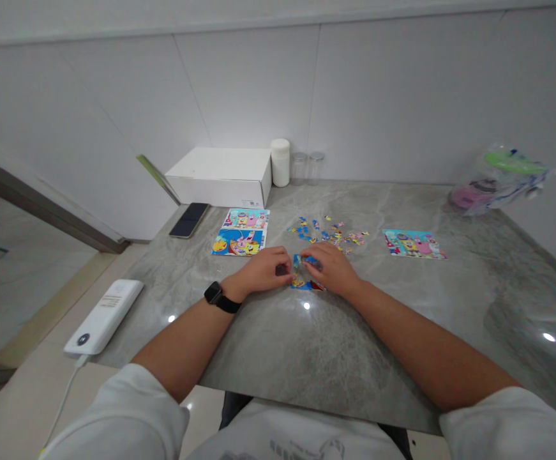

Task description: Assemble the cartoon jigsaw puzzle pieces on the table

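A partly joined jigsaw puzzle [301,283] lies on the grey table between my hands, its pieces forming a frame with a gap in the middle. My left hand [272,268] is closed at its left edge, thumb and fingertips drawn together on the border pieces. From the right, my right hand [329,265] reaches over the upper right part, fingers bent and pinched on a jigsaw piece mostly hidden beneath them. Just beyond my hands is a loose spread of jigsaw pieces [302,231] in blue, yellow and pink.
Cartoon picture sheets [240,243] lie to the left, and a cartoon card [415,244] to the right. Farther back stand a white box [220,182], a white bottle [280,163] and clear jars [299,169]. A phone [189,220], a power bank [105,316] and a bagged cup [502,182] flank them.
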Demonstrator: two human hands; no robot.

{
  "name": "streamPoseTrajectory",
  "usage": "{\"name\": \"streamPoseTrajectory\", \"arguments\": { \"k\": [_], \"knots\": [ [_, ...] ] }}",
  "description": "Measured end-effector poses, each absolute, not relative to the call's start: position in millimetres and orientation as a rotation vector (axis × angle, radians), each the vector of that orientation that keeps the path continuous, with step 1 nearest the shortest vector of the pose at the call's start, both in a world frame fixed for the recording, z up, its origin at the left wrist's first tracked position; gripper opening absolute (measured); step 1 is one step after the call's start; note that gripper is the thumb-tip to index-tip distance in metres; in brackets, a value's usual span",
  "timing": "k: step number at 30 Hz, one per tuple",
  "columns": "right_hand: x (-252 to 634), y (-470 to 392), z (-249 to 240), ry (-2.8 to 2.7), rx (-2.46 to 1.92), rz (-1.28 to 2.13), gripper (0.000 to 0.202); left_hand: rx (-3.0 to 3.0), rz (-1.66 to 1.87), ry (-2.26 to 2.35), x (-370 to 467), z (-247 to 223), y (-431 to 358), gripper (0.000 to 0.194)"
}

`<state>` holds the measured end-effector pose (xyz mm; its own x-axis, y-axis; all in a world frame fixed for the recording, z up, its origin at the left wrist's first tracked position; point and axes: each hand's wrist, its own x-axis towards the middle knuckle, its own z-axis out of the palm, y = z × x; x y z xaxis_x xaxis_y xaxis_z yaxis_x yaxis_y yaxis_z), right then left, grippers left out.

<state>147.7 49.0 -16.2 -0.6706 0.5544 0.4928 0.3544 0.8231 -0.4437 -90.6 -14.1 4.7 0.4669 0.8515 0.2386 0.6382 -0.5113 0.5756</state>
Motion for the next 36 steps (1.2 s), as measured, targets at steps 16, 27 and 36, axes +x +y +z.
{"name": "streamPoseTrajectory", "arguments": {
  "k": [16, 27, 36],
  "knots": [
    [145, 46, -21, -2.629, -0.625, 0.35, 0.009, 2.383, 0.629, 1.356, -85, -9, -13, 0.025],
    [145, 46, -20, -2.67, -0.598, 0.265, 0.007, 2.389, 0.62, 1.353, -84, -9, -13, 0.023],
    [144, 43, -18, -2.69, -0.6, 0.159, 0.01, 2.397, 0.616, 1.343, -83, -7, -13, 0.023]
  ]
}}
